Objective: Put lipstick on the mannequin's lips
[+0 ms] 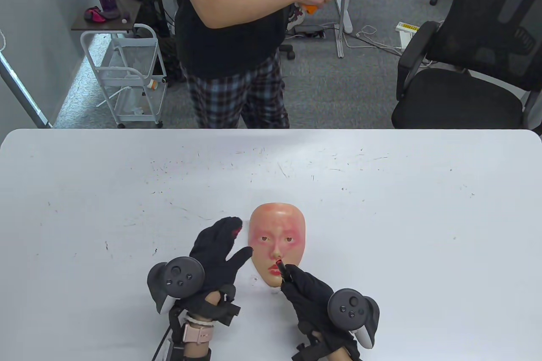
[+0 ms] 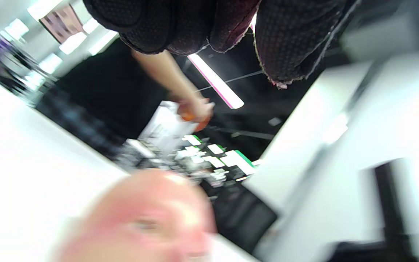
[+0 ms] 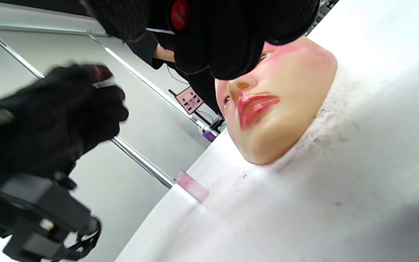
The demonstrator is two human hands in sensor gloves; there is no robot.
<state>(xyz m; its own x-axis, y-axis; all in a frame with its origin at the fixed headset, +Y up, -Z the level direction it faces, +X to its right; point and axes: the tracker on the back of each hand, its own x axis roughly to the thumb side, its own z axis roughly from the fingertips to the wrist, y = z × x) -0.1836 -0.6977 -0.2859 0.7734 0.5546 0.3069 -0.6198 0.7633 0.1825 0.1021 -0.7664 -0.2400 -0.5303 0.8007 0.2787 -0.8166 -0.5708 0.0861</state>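
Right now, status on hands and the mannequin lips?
Right hand holds lipstick at mannequin face lips. Left hand open beside face. Nothing blocking.

Mannequin face [image 1: 277, 244] lies on table [image 1: 381, 208], between both hands.

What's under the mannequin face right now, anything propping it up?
The mannequin face lies face-up directly on the white table, which shows red smudges around its chin edge. Nothing visible props it. Whatever is beneath its hollow back is covered. The right hand holds the lipstick above its lips.
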